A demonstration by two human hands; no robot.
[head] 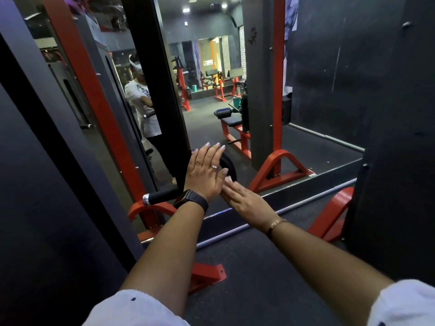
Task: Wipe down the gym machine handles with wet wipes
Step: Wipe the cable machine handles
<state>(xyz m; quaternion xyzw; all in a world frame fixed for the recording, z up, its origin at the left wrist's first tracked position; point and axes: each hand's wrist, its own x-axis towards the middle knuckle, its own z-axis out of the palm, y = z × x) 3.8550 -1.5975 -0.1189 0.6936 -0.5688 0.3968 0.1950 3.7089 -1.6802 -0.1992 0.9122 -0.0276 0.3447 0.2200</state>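
The handle [162,195] sits low in the middle of the view, in front of the machine's red frame [94,95] and just above the dark floor [247,274]. Its long axis runs nearly level, rising a little from left to right. The free end points left and is closed by a shiny silver cap [146,199]. The grip is black, matte and round like a padded tube. Its right part passes behind the left wrist, and beyond the hand a black stretch curves up and round.

The left hand [206,171] lies flat over that bend, back toward the camera, fingers straight and close together, pointing up. Whether the palm touches the bar cannot be told. It wears two rings [197,164] and, at the wrist, a black watch [191,200]. The right hand [244,201] reaches in from the right, also flat with straight fingers, its fingertips touching the left hand near the base of the thumb. A thin bracelet [277,223] circles its wrist.

White sleeves [131,309] with small dark dots show at the bottom edge. Behind the machine a mirror [211,67] reflects red benches and a person in a white shirt
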